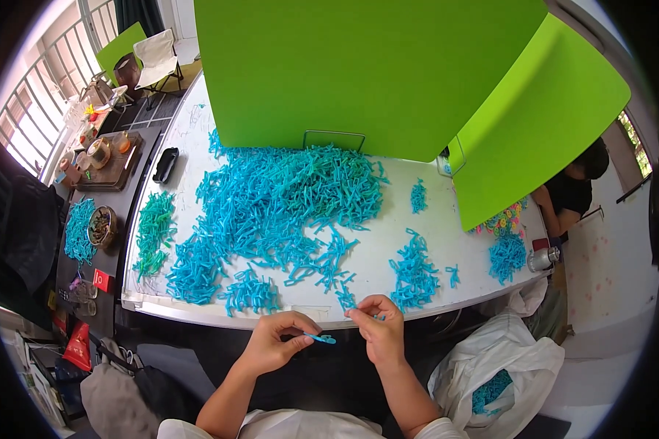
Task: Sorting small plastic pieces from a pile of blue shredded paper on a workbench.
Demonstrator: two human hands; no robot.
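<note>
My left hand [274, 344] is closed in a pinch, thumb against forefinger, on a slim blue plastic piece [325, 339] that sticks out to the right, just off the table's front edge. To its right, my right hand [381, 333] also has thumb and forefinger pressed together; what lies between them, if anything, is too small to make out. Right beyond those fingertips lies a little cluster of loose blue pieces [345, 296]. Farther back, a large heap of similar blue and teal pieces [271, 197] covers the middle of the white table [322, 296].
Smaller blue piles [414, 274] and a green pile [154, 227] lie around the heap. A black tray [165, 166] sits at the left. Green panels [366, 73] stand behind. A white sack [520, 351] holds more pieces. Another person [571, 190] is at the far right.
</note>
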